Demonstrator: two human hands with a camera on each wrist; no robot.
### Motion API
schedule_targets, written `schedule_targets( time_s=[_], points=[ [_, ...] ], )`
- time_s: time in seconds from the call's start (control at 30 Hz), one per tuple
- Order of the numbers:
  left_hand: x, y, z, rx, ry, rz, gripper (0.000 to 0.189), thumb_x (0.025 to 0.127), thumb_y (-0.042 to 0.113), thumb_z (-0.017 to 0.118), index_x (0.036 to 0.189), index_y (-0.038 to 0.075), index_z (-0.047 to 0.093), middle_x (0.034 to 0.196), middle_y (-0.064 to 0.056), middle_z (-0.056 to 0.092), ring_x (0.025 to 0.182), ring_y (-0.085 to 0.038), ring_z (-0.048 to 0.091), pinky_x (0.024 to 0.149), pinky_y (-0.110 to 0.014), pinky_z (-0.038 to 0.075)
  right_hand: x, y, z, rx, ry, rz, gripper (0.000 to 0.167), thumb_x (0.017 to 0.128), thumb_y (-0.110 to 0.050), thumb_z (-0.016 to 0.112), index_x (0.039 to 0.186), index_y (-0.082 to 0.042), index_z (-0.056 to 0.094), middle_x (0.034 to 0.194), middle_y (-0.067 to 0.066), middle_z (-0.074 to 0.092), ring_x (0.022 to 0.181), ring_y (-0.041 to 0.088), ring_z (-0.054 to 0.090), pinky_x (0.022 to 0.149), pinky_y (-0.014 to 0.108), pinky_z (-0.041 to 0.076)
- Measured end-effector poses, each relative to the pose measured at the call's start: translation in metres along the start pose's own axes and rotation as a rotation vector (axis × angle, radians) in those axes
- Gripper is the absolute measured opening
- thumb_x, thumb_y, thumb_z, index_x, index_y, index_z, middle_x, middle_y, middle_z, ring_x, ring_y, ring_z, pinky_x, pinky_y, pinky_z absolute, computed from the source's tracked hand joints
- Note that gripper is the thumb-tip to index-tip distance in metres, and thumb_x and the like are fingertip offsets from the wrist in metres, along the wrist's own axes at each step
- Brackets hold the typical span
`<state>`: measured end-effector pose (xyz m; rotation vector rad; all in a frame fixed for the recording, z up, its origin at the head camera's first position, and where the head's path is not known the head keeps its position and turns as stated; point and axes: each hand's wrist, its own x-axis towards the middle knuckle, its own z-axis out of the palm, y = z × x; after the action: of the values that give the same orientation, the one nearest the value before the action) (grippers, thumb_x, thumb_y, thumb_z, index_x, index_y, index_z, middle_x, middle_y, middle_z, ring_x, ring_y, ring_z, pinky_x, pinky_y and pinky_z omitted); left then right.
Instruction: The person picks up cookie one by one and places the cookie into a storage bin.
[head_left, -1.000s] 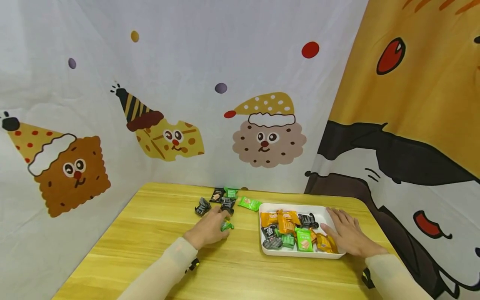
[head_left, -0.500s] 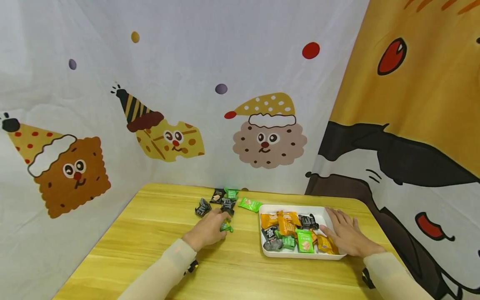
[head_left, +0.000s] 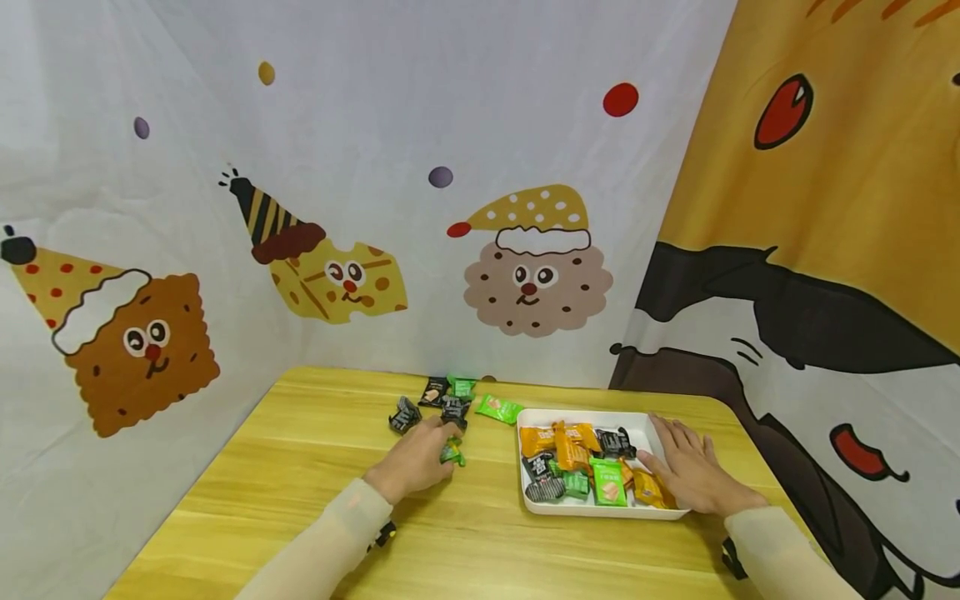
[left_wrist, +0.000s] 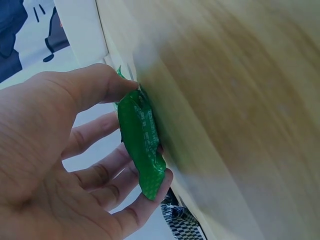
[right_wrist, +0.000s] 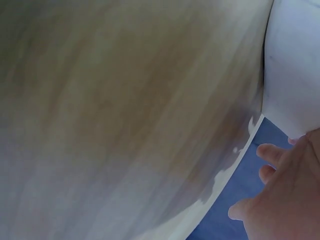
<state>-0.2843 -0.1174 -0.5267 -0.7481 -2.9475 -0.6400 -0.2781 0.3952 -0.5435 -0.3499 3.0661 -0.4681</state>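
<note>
In the head view my left hand (head_left: 412, 464) is low over the table, left of the tray. It holds a small green snack packet (left_wrist: 137, 142) between thumb and fingers, just at the table surface in the left wrist view. My right hand (head_left: 693, 472) rests with extended fingers along the right rim of a white tray (head_left: 570, 509). Inside that tray lie orange packets (head_left: 572, 450), black packets (head_left: 617, 442) and green packets (head_left: 609, 482). The right wrist view shows part of the right hand (right_wrist: 285, 195) against the tray's outer wall (right_wrist: 295, 65).
Beyond the left hand several packets lie loose: black ones (head_left: 405, 415), a dark green one (head_left: 462, 387) and a light green one (head_left: 499, 408) near the tray's back left corner. The wooden table (head_left: 300, 467) meets a printed cloth backdrop (head_left: 360, 100) at its back and sides.
</note>
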Motion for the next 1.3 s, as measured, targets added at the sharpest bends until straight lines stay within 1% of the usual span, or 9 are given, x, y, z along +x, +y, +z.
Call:
schedule_targets(
  time_s=[0.1,0.4,0.6,0.7,0.87,0.93,1.1,1.23,1.3],
  points=[
    [0.000,0.001,0.001,-0.007,0.003,0.004,0.053,0.096,0.010,0.094,0.145,0.003,0.076,0.129,-0.018,0.075,0.103,-0.023,0.070,0.084,-0.041,0.066,0.000,0.000,0.000,0.000,-0.002,0.003,0.093,0.121,-0.062,0.050,0.184,0.000,0.020,0.183,0.044,0.028,0.167,0.072,0.022,0.125,0.101,0.009],
    [0.005,0.010,-0.001,-0.017,0.037,0.056,0.045,0.098,0.009,0.092,0.141,0.005,0.078,0.117,-0.013,0.077,0.085,-0.012,0.062,0.071,-0.028,0.058,0.001,-0.001,-0.001,-0.012,-0.001,0.002,0.093,0.122,-0.062,0.049,0.184,0.001,0.019,0.183,0.044,0.029,0.166,0.073,0.023,0.124,0.101,0.011],
    [0.015,0.022,-0.006,-0.025,0.066,0.076,0.046,0.100,0.011,0.090,0.143,0.004,0.078,0.125,-0.018,0.079,0.078,-0.010,0.061,0.068,-0.023,0.058,0.000,-0.002,-0.002,-0.004,0.005,-0.002,0.094,0.121,-0.063,0.049,0.184,0.000,0.019,0.182,0.045,0.029,0.167,0.073,0.023,0.125,0.101,0.011],
    [0.022,0.030,-0.008,-0.006,0.080,0.081,0.048,0.100,0.014,0.091,0.145,0.005,0.078,0.130,-0.019,0.079,0.083,-0.012,0.066,0.073,-0.026,0.063,0.000,-0.002,-0.001,-0.002,0.007,-0.003,0.093,0.121,-0.063,0.049,0.184,-0.001,0.019,0.183,0.044,0.029,0.167,0.072,0.022,0.125,0.101,0.011],
    [0.031,0.044,-0.009,0.013,0.093,0.098,0.044,0.101,0.017,0.090,0.142,0.008,0.079,0.128,-0.015,0.079,0.094,-0.017,0.070,0.082,-0.031,0.067,0.000,-0.001,0.000,-0.015,0.011,-0.005,0.093,0.121,-0.063,0.049,0.184,0.000,0.020,0.183,0.044,0.029,0.167,0.072,0.023,0.125,0.101,0.012],
    [0.035,0.049,-0.009,0.006,0.091,0.107,0.043,0.101,0.017,0.089,0.142,0.008,0.079,0.124,-0.013,0.078,0.092,-0.016,0.068,0.080,-0.029,0.065,0.000,-0.001,0.001,-0.022,0.013,-0.002,0.093,0.121,-0.063,0.049,0.184,0.000,0.021,0.184,0.042,0.029,0.168,0.070,0.023,0.126,0.100,0.012],
    [0.044,0.064,-0.010,-0.006,0.085,0.140,0.045,0.101,0.015,0.087,0.145,0.007,0.077,0.126,-0.012,0.078,0.089,-0.012,0.065,0.078,-0.023,0.062,-0.001,-0.002,0.001,-0.034,0.025,-0.003,0.093,0.121,-0.063,0.050,0.184,0.000,0.023,0.186,0.039,0.027,0.171,0.068,0.022,0.126,0.100,0.011],
    [0.053,0.077,-0.008,0.008,0.086,0.169,0.048,0.101,0.016,0.088,0.147,0.008,0.077,0.127,-0.011,0.079,0.095,-0.014,0.069,0.085,-0.024,0.065,-0.002,-0.003,0.001,-0.034,0.028,-0.003,0.094,0.121,-0.064,0.051,0.184,0.000,0.023,0.188,0.038,0.024,0.171,0.068,0.020,0.126,0.101,0.010],
    [0.058,0.085,-0.006,0.011,0.085,0.180,0.047,0.101,0.016,0.088,0.146,0.009,0.078,0.127,-0.011,0.080,0.096,-0.016,0.071,0.086,-0.026,0.066,-0.002,-0.003,0.001,-0.031,0.031,-0.003,0.094,0.121,-0.064,0.051,0.184,-0.001,0.022,0.188,0.038,0.023,0.171,0.069,0.019,0.125,0.101,0.010]
  ],
)
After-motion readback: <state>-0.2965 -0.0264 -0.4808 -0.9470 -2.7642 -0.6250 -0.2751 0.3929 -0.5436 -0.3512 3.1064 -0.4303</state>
